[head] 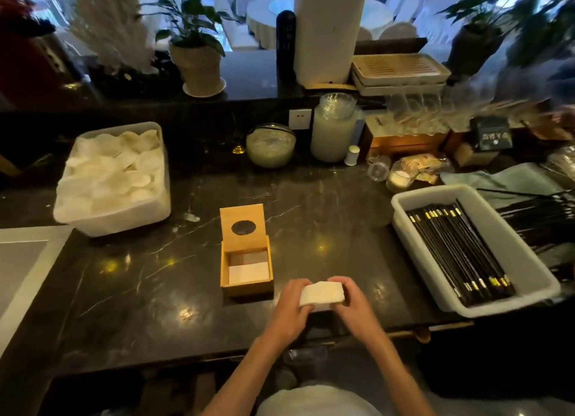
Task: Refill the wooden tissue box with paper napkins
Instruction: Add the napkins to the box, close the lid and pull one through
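Observation:
The wooden tissue box (247,286) stands open on the dark marble counter, near the middle. Its lid (242,227), with a round hole, is tipped up at the back. A few white napkins (249,273) lie low inside the box. Just right of the box and nearer to me, both hands hold a thick white stack of paper napkins (322,293) above the counter. My left hand (291,309) grips its left end. My right hand (351,302) grips its right end.
A white tub of round white pieces (113,179) sits at the left. At the right is a white bin of black chopsticks (466,253). Jars, glasses and trays crowd the back right. A grey tray edge (21,260) lies far left.

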### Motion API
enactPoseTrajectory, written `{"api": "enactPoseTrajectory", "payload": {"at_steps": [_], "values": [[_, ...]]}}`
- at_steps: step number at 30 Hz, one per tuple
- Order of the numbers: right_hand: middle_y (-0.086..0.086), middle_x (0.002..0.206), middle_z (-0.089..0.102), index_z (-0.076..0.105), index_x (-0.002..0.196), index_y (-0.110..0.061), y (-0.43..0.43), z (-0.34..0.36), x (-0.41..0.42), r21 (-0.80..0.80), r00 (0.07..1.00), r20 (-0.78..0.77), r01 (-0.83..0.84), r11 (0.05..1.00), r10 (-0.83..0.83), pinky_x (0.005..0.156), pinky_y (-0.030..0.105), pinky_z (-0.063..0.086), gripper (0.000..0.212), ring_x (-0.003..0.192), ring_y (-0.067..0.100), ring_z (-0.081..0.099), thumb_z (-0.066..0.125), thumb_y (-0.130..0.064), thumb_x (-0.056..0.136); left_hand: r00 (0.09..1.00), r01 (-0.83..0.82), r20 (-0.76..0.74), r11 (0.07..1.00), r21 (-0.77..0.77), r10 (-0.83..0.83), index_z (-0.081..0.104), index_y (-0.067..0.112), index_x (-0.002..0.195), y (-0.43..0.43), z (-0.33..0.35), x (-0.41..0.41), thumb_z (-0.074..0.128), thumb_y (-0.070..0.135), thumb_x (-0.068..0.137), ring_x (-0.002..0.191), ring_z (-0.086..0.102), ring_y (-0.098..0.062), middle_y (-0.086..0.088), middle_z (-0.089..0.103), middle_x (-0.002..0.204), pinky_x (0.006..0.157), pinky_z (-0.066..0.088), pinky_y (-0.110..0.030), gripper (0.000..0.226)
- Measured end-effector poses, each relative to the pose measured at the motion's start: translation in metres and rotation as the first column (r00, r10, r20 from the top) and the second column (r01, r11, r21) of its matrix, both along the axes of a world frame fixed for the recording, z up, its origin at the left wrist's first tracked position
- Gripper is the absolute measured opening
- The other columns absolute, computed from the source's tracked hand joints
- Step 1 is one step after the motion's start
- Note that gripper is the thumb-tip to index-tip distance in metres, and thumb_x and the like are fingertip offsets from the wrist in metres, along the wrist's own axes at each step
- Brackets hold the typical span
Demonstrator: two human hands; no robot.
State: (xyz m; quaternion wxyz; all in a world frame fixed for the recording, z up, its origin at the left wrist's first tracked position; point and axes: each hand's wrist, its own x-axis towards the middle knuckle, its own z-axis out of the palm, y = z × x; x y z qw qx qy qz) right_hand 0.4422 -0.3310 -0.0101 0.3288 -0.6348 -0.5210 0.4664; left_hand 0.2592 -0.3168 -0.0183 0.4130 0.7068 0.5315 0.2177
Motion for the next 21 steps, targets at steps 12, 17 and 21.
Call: {"api": "enactPoseTrajectory", "payload": {"at_steps": [12,17,21], "values": [[-0.001,0.114,0.06,0.054,0.113,-0.025,-0.008,-0.044,-0.005,-0.058,0.999,-0.015,0.048,0.997,-0.049,0.086,0.021,0.05,0.045,0.111,0.014,0.058,0.069,0.004,0.083,0.999,-0.029,0.027,0.997,-0.071,0.031,0.029,0.033,0.126,-0.006,-0.045,0.005,0.061,0.012,0.092,0.12,0.045,-0.01,0.004,0.038,0.126,0.103,0.047,-0.023,0.05],[-0.006,0.118,0.057,0.051,0.118,-0.027,0.0,-0.041,-0.001,-0.033,0.998,-0.038,0.043,0.999,-0.045,0.091,0.023,0.051,0.049,0.112,0.003,0.055,0.07,0.004,0.084,1.0,-0.009,0.021,1.0,-0.006,0.009,0.038,0.024,0.127,0.006,-0.045,0.005,0.062,0.012,0.093,0.118,0.043,-0.008,0.005,0.037,0.125,0.102,0.046,-0.021,0.044],[-0.011,0.132,0.05,0.04,0.14,-0.027,0.005,-0.045,-0.004,-0.144,0.985,-0.146,0.071,0.987,-0.092,0.089,0.009,0.047,0.067,0.122,0.003,0.049,0.065,0.005,0.087,0.998,-0.008,0.066,0.991,-0.135,0.017,0.031,0.028,0.128,0.012,-0.052,0.003,0.064,0.006,0.089,0.126,0.043,-0.014,0.001,0.039,0.13,0.106,0.047,-0.025,0.055]]}}
